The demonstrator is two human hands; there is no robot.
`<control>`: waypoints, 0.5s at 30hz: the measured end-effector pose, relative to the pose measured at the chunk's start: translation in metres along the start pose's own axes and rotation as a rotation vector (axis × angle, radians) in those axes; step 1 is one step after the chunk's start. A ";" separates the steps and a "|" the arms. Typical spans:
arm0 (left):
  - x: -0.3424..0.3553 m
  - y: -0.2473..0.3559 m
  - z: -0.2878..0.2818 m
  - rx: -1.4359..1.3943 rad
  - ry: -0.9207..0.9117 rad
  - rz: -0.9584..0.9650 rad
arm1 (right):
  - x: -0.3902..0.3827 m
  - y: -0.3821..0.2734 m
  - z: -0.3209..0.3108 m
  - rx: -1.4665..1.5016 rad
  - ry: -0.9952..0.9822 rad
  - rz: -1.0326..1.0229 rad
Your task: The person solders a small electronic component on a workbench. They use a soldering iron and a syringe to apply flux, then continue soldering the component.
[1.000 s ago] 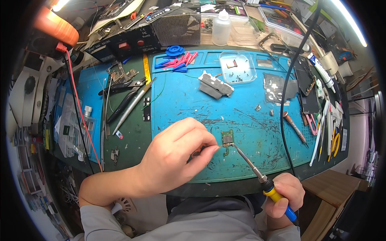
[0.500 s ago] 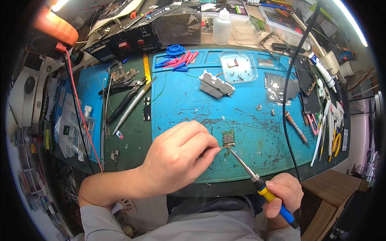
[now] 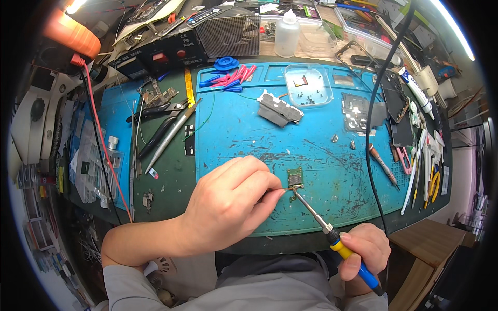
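Note:
A small green circuit board (image 3: 295, 177) with a dark square in its middle lies on the blue work mat (image 3: 244, 140). My left hand (image 3: 236, 194) is closed beside it, thumb and forefinger pinching the end of a thin copper-coloured wire (image 3: 289, 189). In my right hand (image 3: 367, 250) is a soldering iron (image 3: 340, 246) with a yellow and blue handle, held like a pen. Its metal tip meets the board's near edge, close to the wire and my left fingertips. Whether tip and wire touch is too small to tell.
Beyond the board lie a grey metal shield (image 3: 280, 110) and a clear tray (image 3: 308, 88) of small screws. Tweezers and pliers (image 3: 168, 109) rest at the left. A black cable (image 3: 367, 150) hangs across the right side, near a brown-handled screwdriver (image 3: 383, 163).
The soldering iron's handle has shifted very slightly left, while its tip stays at the board's near edge. My left hand holds its place.

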State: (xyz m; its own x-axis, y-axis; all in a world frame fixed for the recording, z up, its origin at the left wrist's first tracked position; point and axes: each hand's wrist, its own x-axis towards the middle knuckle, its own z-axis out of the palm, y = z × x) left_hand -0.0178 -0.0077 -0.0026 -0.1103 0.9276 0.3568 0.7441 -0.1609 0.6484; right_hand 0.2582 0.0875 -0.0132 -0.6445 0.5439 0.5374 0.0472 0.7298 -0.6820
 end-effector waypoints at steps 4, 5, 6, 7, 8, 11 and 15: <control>0.001 0.001 -0.001 0.005 -0.001 -0.004 | -0.001 0.000 -0.001 -0.014 -0.016 -0.004; 0.001 0.001 -0.001 0.006 -0.002 -0.004 | -0.002 0.000 -0.001 -0.013 -0.017 -0.003; 0.000 0.001 -0.001 0.005 -0.004 -0.007 | -0.001 0.000 -0.001 -0.014 -0.016 0.003; 0.000 0.001 -0.001 0.005 -0.006 -0.010 | -0.001 -0.001 -0.001 -0.014 -0.015 0.008; 0.000 0.001 -0.001 0.004 -0.009 -0.013 | 0.000 -0.001 -0.001 -0.015 -0.014 0.014; 0.002 0.002 -0.003 -0.001 -0.043 -0.017 | -0.001 0.001 -0.002 -0.014 -0.026 -0.033; 0.002 0.001 -0.006 -0.009 -0.057 -0.008 | 0.000 0.000 0.000 -0.029 -0.033 -0.037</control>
State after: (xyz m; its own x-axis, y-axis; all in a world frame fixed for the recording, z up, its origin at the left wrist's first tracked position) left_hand -0.0209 -0.0081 0.0025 -0.0779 0.9466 0.3128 0.7372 -0.1566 0.6573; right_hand 0.2576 0.0874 -0.0130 -0.6712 0.5023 0.5451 0.0441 0.7611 -0.6471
